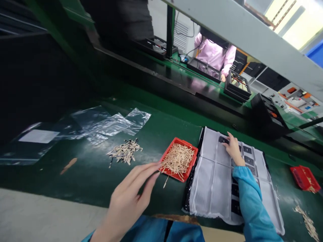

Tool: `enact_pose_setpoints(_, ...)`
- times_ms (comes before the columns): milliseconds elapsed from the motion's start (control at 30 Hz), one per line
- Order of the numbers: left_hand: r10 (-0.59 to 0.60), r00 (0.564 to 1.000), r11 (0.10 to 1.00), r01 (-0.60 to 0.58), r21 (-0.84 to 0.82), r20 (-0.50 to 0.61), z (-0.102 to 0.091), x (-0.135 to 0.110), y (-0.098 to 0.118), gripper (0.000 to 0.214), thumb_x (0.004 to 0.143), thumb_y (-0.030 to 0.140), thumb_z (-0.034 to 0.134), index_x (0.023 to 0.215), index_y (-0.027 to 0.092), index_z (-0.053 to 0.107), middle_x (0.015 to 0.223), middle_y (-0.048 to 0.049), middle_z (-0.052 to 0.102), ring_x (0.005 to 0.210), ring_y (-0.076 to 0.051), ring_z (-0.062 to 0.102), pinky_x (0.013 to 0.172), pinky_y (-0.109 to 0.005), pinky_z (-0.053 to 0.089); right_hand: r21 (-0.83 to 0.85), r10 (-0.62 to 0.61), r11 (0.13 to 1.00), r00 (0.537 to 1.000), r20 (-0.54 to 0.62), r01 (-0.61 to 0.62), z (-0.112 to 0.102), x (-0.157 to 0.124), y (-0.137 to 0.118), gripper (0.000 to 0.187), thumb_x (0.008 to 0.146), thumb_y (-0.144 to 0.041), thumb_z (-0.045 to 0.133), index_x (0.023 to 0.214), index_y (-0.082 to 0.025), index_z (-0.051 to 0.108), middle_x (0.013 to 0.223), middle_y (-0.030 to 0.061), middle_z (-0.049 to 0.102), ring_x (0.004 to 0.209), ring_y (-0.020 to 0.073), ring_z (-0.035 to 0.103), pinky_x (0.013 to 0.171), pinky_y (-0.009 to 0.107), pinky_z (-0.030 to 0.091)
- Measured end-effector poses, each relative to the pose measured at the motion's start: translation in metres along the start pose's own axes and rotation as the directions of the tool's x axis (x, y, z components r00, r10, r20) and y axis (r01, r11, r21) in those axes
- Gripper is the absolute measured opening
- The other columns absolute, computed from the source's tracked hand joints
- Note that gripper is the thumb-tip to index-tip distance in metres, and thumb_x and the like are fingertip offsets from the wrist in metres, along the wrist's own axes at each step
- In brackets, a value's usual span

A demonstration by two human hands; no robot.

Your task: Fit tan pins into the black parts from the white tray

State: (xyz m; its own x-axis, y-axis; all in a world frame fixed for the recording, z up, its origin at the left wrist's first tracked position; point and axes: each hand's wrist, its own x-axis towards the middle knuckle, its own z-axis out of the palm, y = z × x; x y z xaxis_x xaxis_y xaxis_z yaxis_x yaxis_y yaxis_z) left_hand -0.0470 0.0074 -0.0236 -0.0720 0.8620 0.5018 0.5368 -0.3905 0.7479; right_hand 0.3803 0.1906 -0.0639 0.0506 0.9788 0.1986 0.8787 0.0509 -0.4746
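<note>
- Your left hand (131, 198) sits low in the middle of the frame. It is stretched toward the red tray (168, 149), fingers (151, 168) straight and close together, their tips just beside the tray's left edge.
- I see nothing held in that hand.
- The red tray lies in the middle of the frame on the green belt (96, 174), heaped with thin pale sticks (178, 159).
- One loose stick (166, 182) lies on the belt just below the tray.
- Your right hand (233, 148), right of centre, rests on the white sheet (212, 168). Its fingers are bent down and their tips touch a dark part (223, 139).
- I cannot tell whether the fingers grip that part or only press on it.
- The sheet covers a black tray (188, 188), which touches the red tray's right side. More dark pieces (248, 160) show in a row beside your wrist.
- Left of the red tray, a small pile (124, 151) of the same sticks lies on the belt, with clear bags (111, 124) above it.
- At the right edge is a second red box (304, 177), and scattered bits (308, 223) lie in the lower right corner.
- In the upper part of the frame, a person in pink (214, 55) stands across the line.
</note>
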Motion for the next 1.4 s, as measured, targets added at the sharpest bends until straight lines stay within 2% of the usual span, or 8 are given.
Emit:
enact_pose_setpoints(133, -0.193, 0.972, 0.981, 0.188, -0.049, -0.132, -0.007, -0.005, 0.001, 0.014, 0.097, 0.025, 0.064, 0.102, 0.028, 0.077, 0.105, -0.0028, 0.078, 0.093, -0.024, 0.075, 0.091, -0.032, 0.055, 0.120, 0.082, 0.990, 0.995, -0.049, -0.076, -0.018, -0.007, -0.014, 0.041, 0.099, -0.044, 0.068, 0.131, -0.018, 0.061, 0.120, 0.0074, 0.068, 0.102, 0.0210, 0.069, 0.090, 0.044, 0.060)
enact_pose_setpoints(267, -0.373, 0.918, 0.856, 0.397, -0.332, 0.135, 0.009, 0.007, 0.017, 0.020, 0.097, 0.030, 0.067, 0.116, 0.028, 0.074, 0.106, -0.0056, 0.080, 0.090, -0.023, 0.079, 0.081, -0.032, 0.063, 0.355, 0.100, 0.931, 0.995, -0.019, -0.087, -0.036, -0.055, -0.074, 0.067, 0.085, -0.051, 0.080, 0.139, -0.020, 0.054, 0.086, -0.0009, 0.064, 0.083, 0.0190, 0.067, 0.083, 0.039, 0.061)
enact_pose_setpoints(400, -0.384, 0.751, 0.424, 0.660, -0.620, 0.537, 0.040, 0.015, 0.042, 0.046, 0.086, 0.035, 0.082, 0.128, 0.024, 0.067, 0.123, -0.0126, 0.076, 0.110, -0.028, 0.076, 0.088, -0.036, 0.064, 0.551, 0.119, 0.825, 0.992, 0.045, -0.124, -0.023, -0.132, -0.168, 0.068, 0.083, -0.047, 0.083, 0.139, -0.027, 0.052, 0.093, 0.0010, 0.066, 0.085, 0.0189, 0.070, 0.072, 0.032, 0.062)
enact_pose_setpoints(500, -0.440, 0.619, 0.083, 0.749, -0.657, 0.650, 0.060, 0.012, 0.056, 0.032, 0.084, 0.039, 0.085, 0.103, 0.018, 0.072, 0.103, -0.0088, 0.078, 0.098, -0.020, 0.075, 0.085, -0.027, 0.060, 0.750, 0.275, 0.628, 0.961, 0.033, -0.206, 0.003, -0.177, -0.221, 0.061, 0.083, -0.041, 0.084, 0.135, -0.027, 0.054, 0.091, 0.0008, 0.064, 0.082, 0.0172, 0.069, 0.067, 0.028, 0.061)
enact_pose_setpoints(600, -0.554, 0.519, -0.069, 0.750, -0.657, 0.651, 0.067, 0.010, 0.056, 0.034, 0.087, 0.047, 0.082, 0.082, 0.018, 0.064, 0.079, -0.0011, 0.072, 0.077, -0.013, 0.071, 0.070, -0.019, 0.056, 0.807, 0.364, 0.542, 0.931, 0.028, -0.236, 0.021, -0.201, -0.236, 0.058, 0.085, -0.040, 0.083, 0.133, -0.028, 0.052, 0.101, 0.0044, 0.065, 0.086, 0.0180, 0.070, 0.068, 0.028, 0.062)
enact_pose_setpoints(767, -0.502, 0.534, 0.004, 0.788, -0.616, 0.680, 0.050, 0.019, 0.047, 0.039, 0.085, 0.054, 0.080, 0.092, 0.018, 0.064, 0.073, -0.0024, 0.073, 0.061, -0.019, 0.073, 0.056, -0.027, 0.059, 0.758, 0.355, 0.620, 0.934, -0.040, -0.203, 0.004, -0.208, -0.210, 0.043, 0.091, -0.035, 0.077, 0.129, -0.027, 0.060, 0.130, 0.0115, 0.066, 0.103, 0.0222, 0.073, 0.086, 0.035, 0.064)
enact_pose_setpoints(967, -0.351, 0.712, 0.471, 0.696, -0.542, 0.608, 0.030, 0.027, 0.048, 0.019, 0.085, 0.022, 0.073, 0.103, 0.018, 0.076, 0.097, -0.0062, 0.078, 0.089, -0.020, 0.072, 0.076, -0.028, 0.055, 0.686, 0.172, 0.710, 0.984, 0.047, -0.157, -0.021, -0.191, -0.223, 0.016, 0.093, -0.038, 0.073, 0.103, -0.025, 0.072, 0.137, 0.0127, 0.065, 0.126, 0.0285, 0.065, 0.104, 0.044, 0.058)
enact_pose_setpoints(1400, -0.462, 0.533, 0.266, 0.845, -0.463, 0.708, 0.025, 0.025, 0.059, 0.020, 0.080, 0.027, 0.076, 0.091, 0.013, 0.066, 0.065, 0.0039, 0.062, 0.053, -0.010, 0.056, 0.053, -0.022, 0.047, 0.710, 0.142, 0.691, 0.989, 0.051, -0.136, -0.006, -0.196, -0.241, 0.014, 0.095, -0.033, 0.072, 0.086, -0.022, 0.070, 0.107, 0.0083, 0.070, 0.104, 0.0195, 0.068, 0.084, 0.029, 0.058)
